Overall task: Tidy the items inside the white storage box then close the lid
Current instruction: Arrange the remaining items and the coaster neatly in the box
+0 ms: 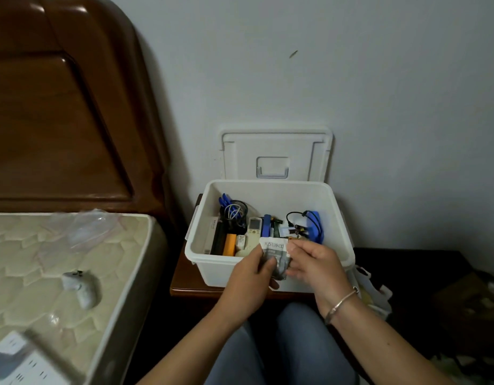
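**A:** What are the hands doing?

**B:** Both hold one small printed packet [275, 252]. The left hand [248, 275] pinches one edge and the right hand [318, 262] the other, just over the near rim of the white storage box [212, 270].

**A:** How will it handle?

**B:** Light, thin and floppy, I'd judge, maybe slick. Keep it by the edges and lay it flat.

**A:** And beyond the hands?

**B:** A remote [254, 226] and cables lie on the box floor. Farther still, the lid [273, 145] stands upright against the wall. It's probably light, stiff plastic, so take it by both side edges.
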Available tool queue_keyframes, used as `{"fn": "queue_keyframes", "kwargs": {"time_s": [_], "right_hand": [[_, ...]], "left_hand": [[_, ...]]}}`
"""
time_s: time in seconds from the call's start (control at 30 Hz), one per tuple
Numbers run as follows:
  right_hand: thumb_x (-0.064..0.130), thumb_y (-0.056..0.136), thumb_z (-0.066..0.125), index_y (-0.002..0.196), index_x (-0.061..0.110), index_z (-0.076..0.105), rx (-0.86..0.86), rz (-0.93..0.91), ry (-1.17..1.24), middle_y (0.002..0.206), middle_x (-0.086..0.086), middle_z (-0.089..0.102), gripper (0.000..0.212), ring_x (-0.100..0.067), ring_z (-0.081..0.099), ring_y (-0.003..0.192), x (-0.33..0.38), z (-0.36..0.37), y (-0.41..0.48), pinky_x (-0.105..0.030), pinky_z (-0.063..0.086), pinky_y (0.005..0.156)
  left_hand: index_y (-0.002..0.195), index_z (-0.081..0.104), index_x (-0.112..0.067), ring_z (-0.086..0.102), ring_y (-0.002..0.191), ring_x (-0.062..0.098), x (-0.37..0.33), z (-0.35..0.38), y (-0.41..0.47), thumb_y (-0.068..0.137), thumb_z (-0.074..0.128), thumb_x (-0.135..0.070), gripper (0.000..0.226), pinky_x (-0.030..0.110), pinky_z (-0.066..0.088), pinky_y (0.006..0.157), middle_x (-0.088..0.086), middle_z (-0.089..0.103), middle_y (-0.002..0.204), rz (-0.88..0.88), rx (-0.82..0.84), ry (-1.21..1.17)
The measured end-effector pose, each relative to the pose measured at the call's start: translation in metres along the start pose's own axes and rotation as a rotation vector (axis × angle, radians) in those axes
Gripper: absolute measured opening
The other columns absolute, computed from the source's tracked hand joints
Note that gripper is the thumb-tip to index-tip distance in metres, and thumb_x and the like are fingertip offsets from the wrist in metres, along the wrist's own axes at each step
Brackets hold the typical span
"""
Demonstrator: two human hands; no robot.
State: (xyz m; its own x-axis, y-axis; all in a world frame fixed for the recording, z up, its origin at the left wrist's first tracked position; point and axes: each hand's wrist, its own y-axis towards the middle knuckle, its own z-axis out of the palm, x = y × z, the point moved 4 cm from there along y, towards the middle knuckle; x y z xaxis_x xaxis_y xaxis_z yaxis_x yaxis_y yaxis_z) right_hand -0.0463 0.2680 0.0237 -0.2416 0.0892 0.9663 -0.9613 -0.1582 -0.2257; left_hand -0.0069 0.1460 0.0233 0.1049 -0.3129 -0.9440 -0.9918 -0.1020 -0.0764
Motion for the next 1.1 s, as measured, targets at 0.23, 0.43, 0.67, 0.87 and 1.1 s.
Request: {"fn": "queue_keyframes", "kwargs": {"time_s": [0.23, 0.43, 0.67, 0.87, 1.1], "right_hand": [[0.029, 0.087, 0.064, 0.076, 0.019, 0.072, 0.067, -0.101, -0.333, 0.077, -0.005, 0.072, 0.016, -0.009, 0.064, 0.065, 0.003, 0.002, 0.005, -0.02, 0.05, 0.049], [0.003, 0.087, 0.061, 0.078, 0.019, 0.069, 0.032, -0.07, -0.16, 0.076, 0.001, 0.073, 0.02, -0.007, 0.068, 0.067, -0.007, -0.001, 0.022, -0.023, 0.055, 0.056], [0.015, 0.087, 0.063, 0.089, 0.027, 0.067, 0.09, -0.146, -0.392, 0.083, 0.007, 0.073, 0.013, 0.001, 0.067, 0.074, -0.017, 0.0, 0.044, -0.014, 0.05, 0.061], [0.018, 0.084, 0.066, 0.088, 0.017, 0.068, 0.294, -0.107, -0.571, 0.083, 0.0, 0.073, 0.004, -0.009, 0.068, 0.074, -0.022, 0.001, 0.075, -0.023, 0.052, 0.061], [0.015, 0.084, 0.067, 0.09, 0.011, 0.069, 0.151, -0.152, -0.656, 0.087, 0.002, 0.073, 0.007, -0.009, 0.068, 0.082, -0.008, -0.017, 0.151, -0.025, 0.053, 0.074]], "left_hand": [[0.089, 0.061, -0.028, 0.058, 0.061, 0.003, 0.001, -0.013, 0.002, 0.094, 0.056, -0.01, 0.02, 0.024, 0.051, 0.064, -0.009, 0.062, 0.073, 0.037, 0.101, 0.126], [0.113, 0.062, -0.019, 0.058, 0.059, 0.003, 0.017, -0.007, 0.014, 0.097, 0.053, -0.027, 0.02, 0.02, 0.048, 0.057, -0.002, 0.066, 0.082, -0.111, 0.054, -0.08], [0.078, 0.055, -0.022, 0.053, 0.06, 0.003, 0.032, -0.006, 0.042, 0.099, 0.049, -0.028, 0.023, 0.023, 0.043, 0.059, -0.007, 0.057, 0.068, -0.041, -0.074, 0.159], [0.082, 0.059, -0.013, 0.054, 0.064, 0.003, 0.044, -0.012, 0.067, 0.097, 0.051, -0.026, 0.021, 0.025, 0.044, 0.063, -0.006, 0.06, 0.07, 0.049, 0.018, 0.221], [0.109, 0.062, -0.014, 0.055, 0.096, 0.014, 0.068, -0.076, 0.114, 0.094, 0.055, -0.026, 0.02, 0.024, 0.04, 0.083, 0.0, 0.061, 0.104, 0.073, -0.37, 0.679]]}}
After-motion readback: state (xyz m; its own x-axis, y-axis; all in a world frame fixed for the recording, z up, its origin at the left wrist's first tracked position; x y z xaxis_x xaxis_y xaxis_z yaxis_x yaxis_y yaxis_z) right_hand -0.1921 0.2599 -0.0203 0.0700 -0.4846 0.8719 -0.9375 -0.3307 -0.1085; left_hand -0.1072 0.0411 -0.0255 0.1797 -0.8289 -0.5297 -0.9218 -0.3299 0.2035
